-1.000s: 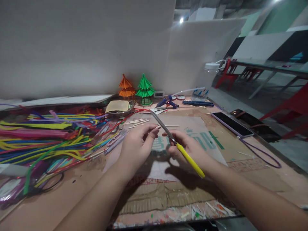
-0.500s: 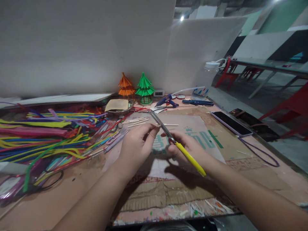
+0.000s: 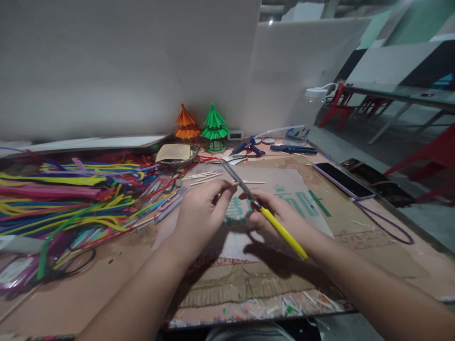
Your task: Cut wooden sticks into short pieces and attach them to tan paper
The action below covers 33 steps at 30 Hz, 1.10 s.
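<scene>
My right hand (image 3: 272, 210) is closed around scissors with yellow handles (image 3: 284, 233), their metal blades pointing up and to the left. Between the thumb and forefinger of my left hand (image 3: 204, 206) is a thin wooden stick (image 3: 235, 183), mostly hidden, with only a small pale end showing. The blades lie right at that end; whether they touch it I cannot tell. Both hands are above a whitish sheet with green printing (image 3: 302, 177). Several loose thin sticks (image 3: 206, 177) lie on the sheet just beyond my left hand.
Colourful pipe cleaners (image 3: 71, 189) crowd the left side. At the back stand an orange paper tree (image 3: 186, 124), a green paper tree (image 3: 214, 125), a blue glue gun (image 3: 247, 147) and a clear bottle (image 3: 313, 111). A phone (image 3: 343, 181) lies right; scraps (image 3: 284, 305) line the front edge.
The view has shifted slightly. Both hands keep nearly the same pose, with the scissors still at the left fingertips.
</scene>
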{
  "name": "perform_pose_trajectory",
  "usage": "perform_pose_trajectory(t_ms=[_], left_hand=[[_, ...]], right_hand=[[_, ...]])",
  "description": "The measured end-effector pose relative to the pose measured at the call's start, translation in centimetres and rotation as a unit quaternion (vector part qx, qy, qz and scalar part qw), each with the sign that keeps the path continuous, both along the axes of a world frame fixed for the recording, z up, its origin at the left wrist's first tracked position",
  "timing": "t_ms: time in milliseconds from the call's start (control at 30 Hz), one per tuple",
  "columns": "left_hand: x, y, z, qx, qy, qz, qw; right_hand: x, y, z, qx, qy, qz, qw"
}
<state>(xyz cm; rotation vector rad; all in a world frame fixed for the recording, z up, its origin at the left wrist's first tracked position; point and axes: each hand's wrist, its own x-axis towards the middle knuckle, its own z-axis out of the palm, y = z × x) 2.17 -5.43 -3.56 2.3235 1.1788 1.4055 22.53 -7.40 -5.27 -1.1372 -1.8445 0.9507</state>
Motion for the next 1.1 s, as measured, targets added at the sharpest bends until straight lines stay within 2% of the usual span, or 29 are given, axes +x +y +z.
perform_pose_trajectory(t_ms=[133,400,533,633,733,867,967,1100], left_hand=[[0.2,-0.1,0.2,0.009,0.006,-0.002,1.000],[0.2,0.3,-0.4,-0.009,-0.014,-0.003,1.000],[0.0,0.4,-0.4,-0.008,-0.028,0.002,1.000],[-0.6,1.0,-0.3,-0.015,-0.004,0.034,0.999],[-1.4,2.5,-1.2,-0.044,0.068,0.083,0.993],[-1.2,5.1,-4.2,-0.082,0.142,0.086,0.983],[0.6,7.3,-5.8,-0.099,0.206,0.052,0.972],[4.2,10.4,-5.6,-0.092,0.257,0.034,0.961]], right_hand=[[-0.3,-0.1,0.1,-0.032,0.019,-0.016,0.999],[-0.7,0.2,-0.2,-0.034,0.008,-0.051,0.998],[-0.1,0.7,-0.2,0.032,0.004,-0.092,0.995],[1.0,1.7,0.2,0.066,0.008,-0.117,0.991],[2.5,3.0,0.6,0.111,-0.009,-0.160,0.981],[4.1,4.5,0.8,0.182,-0.090,-0.215,0.955],[4.5,4.9,0.9,0.207,-0.154,-0.227,0.939],[4.7,5.1,1.0,0.195,-0.187,-0.232,0.934]])
